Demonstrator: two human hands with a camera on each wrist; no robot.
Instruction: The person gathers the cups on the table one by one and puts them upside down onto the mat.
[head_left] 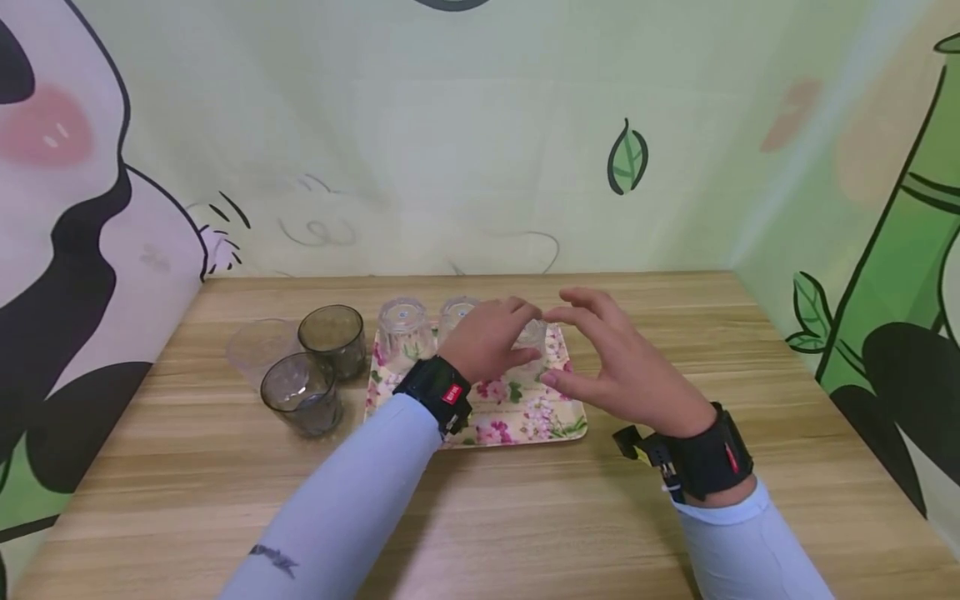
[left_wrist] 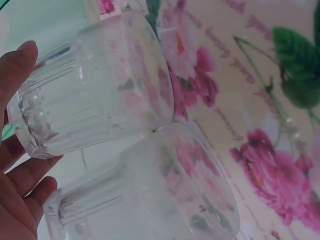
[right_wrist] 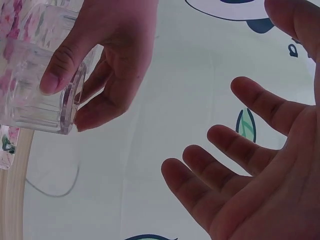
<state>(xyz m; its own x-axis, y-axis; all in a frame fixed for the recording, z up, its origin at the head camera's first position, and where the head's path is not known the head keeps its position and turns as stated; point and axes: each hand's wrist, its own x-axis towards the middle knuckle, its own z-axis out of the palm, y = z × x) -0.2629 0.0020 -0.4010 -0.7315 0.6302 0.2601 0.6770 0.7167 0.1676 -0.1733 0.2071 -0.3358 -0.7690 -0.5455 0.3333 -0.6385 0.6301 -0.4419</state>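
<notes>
A floral tray (head_left: 480,421) holds several clear glasses standing upside down in a row. My left hand (head_left: 491,342) grips the clear glass (left_wrist: 95,90) at the row's right end, thumb and fingers about its upturned base. In the left wrist view its rim meets the tray, and a second clear glass (left_wrist: 150,190) stands close beside it. Further left on the tray is another clear glass (head_left: 405,329). My right hand (head_left: 622,367) hovers right of the gripped glass, fingers spread and holding nothing; its palm (right_wrist: 270,200) shows in the right wrist view.
Left of the tray, two smoky grey glasses (head_left: 332,343) stand upright on the wooden table (head_left: 615,517), with a clear tumbler (head_left: 258,346) beside them. A wall (head_left: 480,167) with painted pandas and leaves rises behind the table.
</notes>
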